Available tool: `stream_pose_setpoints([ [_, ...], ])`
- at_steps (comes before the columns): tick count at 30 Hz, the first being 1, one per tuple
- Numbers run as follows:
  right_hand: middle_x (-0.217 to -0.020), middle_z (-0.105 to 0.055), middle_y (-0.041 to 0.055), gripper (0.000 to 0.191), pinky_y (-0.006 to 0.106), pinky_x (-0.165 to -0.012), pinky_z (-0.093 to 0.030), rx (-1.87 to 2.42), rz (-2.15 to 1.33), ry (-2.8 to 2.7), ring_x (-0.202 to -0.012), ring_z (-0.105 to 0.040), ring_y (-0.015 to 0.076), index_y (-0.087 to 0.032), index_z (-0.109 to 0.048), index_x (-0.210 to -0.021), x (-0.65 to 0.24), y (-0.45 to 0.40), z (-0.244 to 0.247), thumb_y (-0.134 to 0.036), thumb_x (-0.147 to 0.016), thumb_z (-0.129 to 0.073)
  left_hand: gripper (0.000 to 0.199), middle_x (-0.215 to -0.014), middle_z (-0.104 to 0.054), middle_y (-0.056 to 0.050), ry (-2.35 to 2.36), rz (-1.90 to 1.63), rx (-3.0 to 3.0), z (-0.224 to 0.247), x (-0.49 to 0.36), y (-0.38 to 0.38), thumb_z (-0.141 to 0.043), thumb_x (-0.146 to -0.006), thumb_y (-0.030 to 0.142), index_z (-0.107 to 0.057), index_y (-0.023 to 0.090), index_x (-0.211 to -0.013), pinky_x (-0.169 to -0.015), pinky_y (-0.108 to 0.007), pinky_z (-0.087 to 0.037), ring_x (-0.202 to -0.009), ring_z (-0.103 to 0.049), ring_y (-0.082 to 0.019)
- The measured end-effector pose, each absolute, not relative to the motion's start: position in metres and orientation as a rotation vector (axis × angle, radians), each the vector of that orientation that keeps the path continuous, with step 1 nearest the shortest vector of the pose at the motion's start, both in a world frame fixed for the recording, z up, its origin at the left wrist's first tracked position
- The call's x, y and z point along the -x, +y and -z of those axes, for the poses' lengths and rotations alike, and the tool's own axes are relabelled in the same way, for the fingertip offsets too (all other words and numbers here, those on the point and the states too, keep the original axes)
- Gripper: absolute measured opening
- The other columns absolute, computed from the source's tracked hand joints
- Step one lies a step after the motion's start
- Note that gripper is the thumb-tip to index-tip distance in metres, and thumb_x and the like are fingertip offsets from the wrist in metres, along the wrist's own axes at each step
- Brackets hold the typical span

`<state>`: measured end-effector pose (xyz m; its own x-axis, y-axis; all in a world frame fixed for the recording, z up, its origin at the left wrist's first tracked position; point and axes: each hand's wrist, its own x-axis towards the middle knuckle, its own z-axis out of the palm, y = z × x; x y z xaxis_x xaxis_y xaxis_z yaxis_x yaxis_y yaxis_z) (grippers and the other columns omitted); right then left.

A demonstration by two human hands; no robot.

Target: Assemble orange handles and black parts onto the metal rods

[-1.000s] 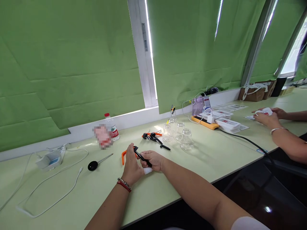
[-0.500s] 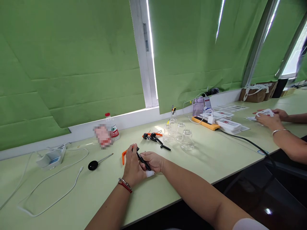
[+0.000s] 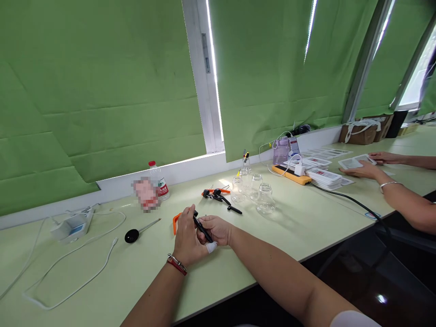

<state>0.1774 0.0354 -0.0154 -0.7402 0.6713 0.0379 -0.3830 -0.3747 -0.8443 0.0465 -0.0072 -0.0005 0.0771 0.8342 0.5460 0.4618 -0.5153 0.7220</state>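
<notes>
My left hand is closed round a slim black plastic part, with a white wrap on its thumb. From the other side, the fingers of my right hand grip the same part near its lower end. Just beyond my left hand an orange angled piece shows; whether it joins the black part I cannot tell. Farther back lie black and orange plastic parts with thin rods, and a short black piece. To the left rests a round black cap with a thin stem.
Several clear glass bottles stand right of the parts. A red-capped water bottle is at the back, beside a blurred patch. White cables and a charger lie left. An orange power strip and a co-worker's hands with white cards are right.
My hands stay almost in place, and the black part shifts only slightly between them. At the right, the co-worker's hands have moved left and lowered a white card toward the table.
</notes>
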Motion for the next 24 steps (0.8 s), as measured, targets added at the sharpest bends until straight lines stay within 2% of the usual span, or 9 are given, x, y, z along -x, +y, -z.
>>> stream_pose_setpoints([
  [5,-0.051,-0.056,-0.0018,0.035,0.028,-0.054,-0.037,0.383,-2.129,-1.199,-0.048,-0.050,0.0125,-0.015,-0.056,-0.086,-0.177,0.034,0.012,-0.047,-0.075,-0.065,0.117,-0.140,-0.030,-0.021,1.314,-1.363,-2.363,0.006,-0.042,-0.003,-0.079,-0.042,0.031,-0.023,0.017,-0.144,-0.099,-0.055,-0.032,-0.129,-0.027,-0.042],
  [10,-0.049,-0.055,-0.0023,0.039,0.027,-0.053,-0.036,0.429,-2.078,-1.190,-0.046,-0.049,0.0113,-0.014,-0.055,-0.081,-0.175,0.033,0.013,-0.049,-0.072,-0.069,0.120,-0.140,-0.028,-0.021,1.398,-1.328,-2.532,0.011,-0.040,0.001,-0.077,-0.045,0.043,-0.015,0.016,-0.144,-0.100,-0.059,-0.031,-0.127,-0.030,-0.042],
  [16,-0.051,-0.056,-0.0026,0.038,0.027,-0.053,-0.038,0.388,-2.112,-1.182,-0.047,-0.051,0.0119,-0.015,-0.056,-0.085,-0.174,0.035,0.016,-0.049,-0.073,-0.068,0.113,-0.135,-0.034,-0.020,1.493,-1.327,-2.607,0.006,-0.044,-0.004,-0.074,-0.049,0.048,-0.018,0.015,-0.141,-0.095,-0.055,-0.039,-0.123,-0.036,-0.039],
  [24,-0.056,-0.059,0.0009,0.038,0.028,-0.056,-0.039,0.432,-2.095,-1.201,-0.050,-0.053,0.0135,-0.014,-0.057,-0.092,-0.176,0.040,0.018,-0.051,-0.081,-0.058,0.106,-0.130,-0.040,-0.018,1.539,-1.317,-2.670,-0.001,-0.043,-0.005,-0.072,-0.051,0.045,-0.023,0.016,-0.140,-0.095,-0.055,-0.037,-0.117,-0.041,-0.039],
])
